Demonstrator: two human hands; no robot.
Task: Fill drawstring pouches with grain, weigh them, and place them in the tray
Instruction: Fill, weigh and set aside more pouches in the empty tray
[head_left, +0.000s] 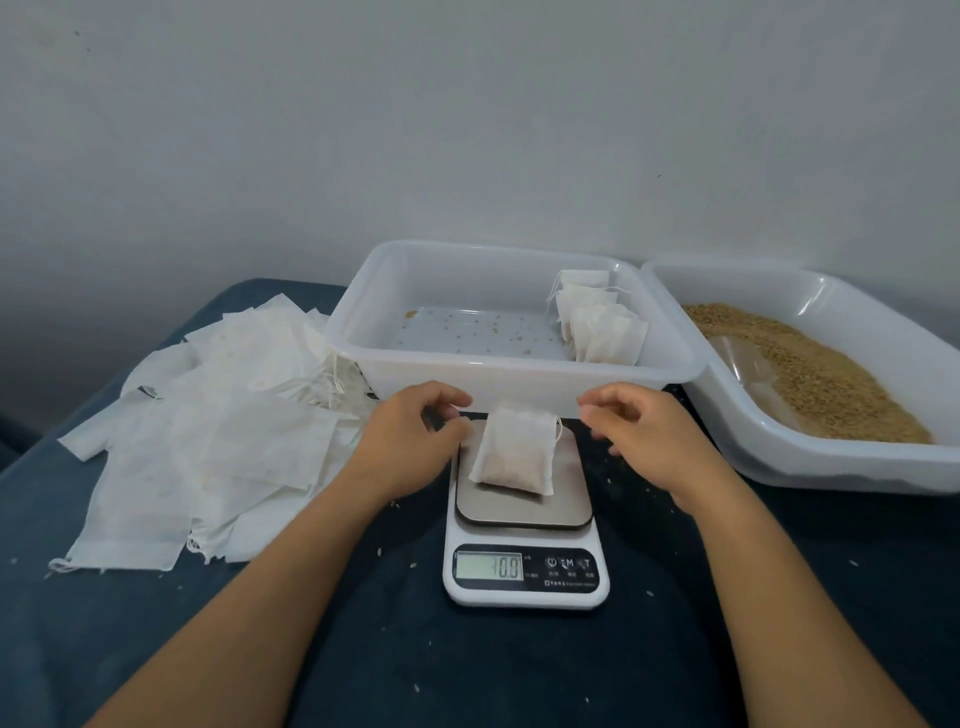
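A filled white drawstring pouch lies on the steel platform of a small white kitchen scale; its display reads about 10.0. My left hand hovers just left of the pouch and my right hand just right of it, both with loosely curled fingers holding nothing. Behind the scale stands a clear plastic tray with several filled pouches stacked in its right corner and stray grains on its floor.
A second clear tray at the right holds brown grain and a clear scoop. A heap of flat empty pouches lies at the left on the dark blue cloth. Loose grains dot the cloth. A grey wall stands behind.
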